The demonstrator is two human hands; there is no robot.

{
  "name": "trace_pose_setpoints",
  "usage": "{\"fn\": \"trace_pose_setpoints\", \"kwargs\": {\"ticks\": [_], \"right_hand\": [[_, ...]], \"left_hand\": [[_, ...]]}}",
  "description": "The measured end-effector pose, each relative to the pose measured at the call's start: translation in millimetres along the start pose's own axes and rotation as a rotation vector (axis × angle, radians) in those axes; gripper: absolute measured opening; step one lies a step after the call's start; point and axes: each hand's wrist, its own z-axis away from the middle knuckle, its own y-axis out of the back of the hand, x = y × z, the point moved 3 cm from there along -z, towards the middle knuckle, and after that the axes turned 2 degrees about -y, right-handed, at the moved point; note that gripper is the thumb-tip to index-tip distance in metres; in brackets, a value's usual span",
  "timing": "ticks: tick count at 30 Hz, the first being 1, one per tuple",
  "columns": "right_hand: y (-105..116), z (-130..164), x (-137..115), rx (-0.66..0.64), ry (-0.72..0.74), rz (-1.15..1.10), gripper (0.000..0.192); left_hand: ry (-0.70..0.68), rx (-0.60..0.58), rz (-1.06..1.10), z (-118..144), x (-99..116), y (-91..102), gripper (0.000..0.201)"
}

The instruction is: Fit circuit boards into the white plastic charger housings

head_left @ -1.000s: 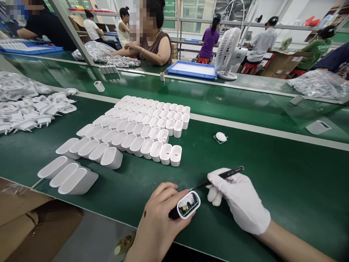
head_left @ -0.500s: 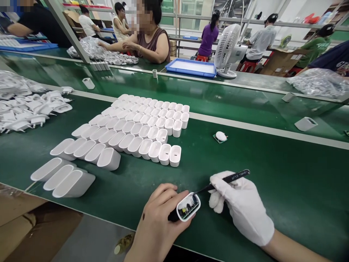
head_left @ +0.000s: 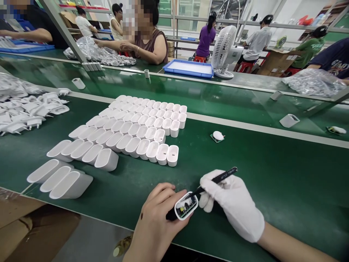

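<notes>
- Left hand [head_left: 158, 222], bare, wraps around a white charger shell [head_left: 186, 206], open end tilted up and toward the right hand; small parts of a circuit board visible inside.
- Right hand [head_left: 231, 202], white glove, pinches black tweezers [head_left: 215, 181]; the tip reaches into the shell's open mouth.
- Both hands sit low over the green belt [head_left: 272, 174], near its front edge.
- Up and left of the left hand: block of empty white shells [head_left: 131, 131] standing in tight rows, open ends up, touching each other; nearest corner of the block is near the left hand.
- Further left of that hand: three bigger-looking shells [head_left: 60, 178] lying side by side, just beside the block.
- Far left: loose pile of white plug parts [head_left: 29, 107] with metal prongs.
- Above the right hand, apart from it: small green board with a white cap [head_left: 218, 136], alone on the belt.
- Nothing between the hands and the shell block; bare belt only.
- Beyond a pale strip, a second green lane: single shells [head_left: 289, 120] lying on it, far up and right of the right hand.
- Blue tray [head_left: 188, 68] across the lane, contents cannot be made out; white fan [head_left: 224, 51] just beside it.
- Clear plastic bags [head_left: 313, 82] heaped far right; another heap far side by a seated person's hands [head_left: 122, 45].
- Other people further back at benches.
</notes>
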Motion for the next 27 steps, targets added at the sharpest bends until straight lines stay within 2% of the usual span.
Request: {"fn": "trace_pose_setpoints", "kwargs": {"ticks": [3, 6, 7, 9, 11, 13, 14, 15, 16, 17, 19, 21, 23, 27], "right_hand": [[6.4, -1.8, -2.3, 0.027, 0.035, 0.024, 0.033], [25.2, -8.6, -6.4, 0.017, 0.106, 0.126, 0.036], [33.0, -11.7, -7.2, 0.018, 0.114, 0.248, 0.039], [48.2, -17.1, -8.5, 0.071, 0.097, 0.65, 0.041], [58.5, -17.0, -12.7, 0.206, 0.091, 1.099, 0.039], [57.2, -8.5, -21.7, 0.339, 0.189, 1.376, 0.033], [51.0, -1.5, -27.0, 0.366, 0.306, 1.434, 0.031], [41.3, 6.6, -31.6, 0.345, 0.454, 1.463, 0.03], [29.0, 14.8, -34.4, 0.262, 0.612, 1.48, 0.029], [15.2, 22.5, -34.5, 0.127, 0.761, 1.497, 0.029], [-9.3, 32.8, -27.3, -0.163, 0.936, 1.545, 0.028], [-24.4, 34.6, -15.4, -0.319, 0.972, 1.599, 0.025], [-30.1, 31.8, -4.9, -0.349, 0.953, 1.619, 0.022], [-25.5, 25.8, -0.3, -0.404, 0.932, 1.475, 0.019]], "left_hand": [[-0.002, 0.008, 0.002, -1.4, 1.8, 1.8, 0.022], [0.044, -0.035, -0.004, -1.2, 3.9, 1.3, 0.019], [0.061, -0.059, -0.009, -0.7, 4.6, 0.9, 0.02], [0.112, -0.086, -0.016, 0.8, 4.7, 2.4, 0.031], [0.139, -0.087, -0.014, 2.6, 2.8, 9.0, 0.052], [0.065, -0.093, -0.021, 4.1, -0.3, 21.2, 0.062], [-0.011, -0.088, -0.045, 4.5, -2.4, 29.7, 0.058], [-0.09, -0.065, -0.093, 4.7, -5.2, 39.5, 0.051], [-0.147, -0.004, -0.169, 4.5, -9.0, 50.9, 0.044], [-0.147, 0.087, -0.274, 4.1, -14.0, 63.1, 0.04], [-0.001, 0.283, -0.53, 3.0, -24.6, 86.8, 0.035], [0.218, 0.363, -0.747, 2.3, -32.0, 103.9, 0.037], [0.368, 0.354, -0.866, 1.6, -35.3, 113.7, 0.038], [0.469, 0.349, -0.914, 1.1, -46.2, 123.4, 0.031]]}}
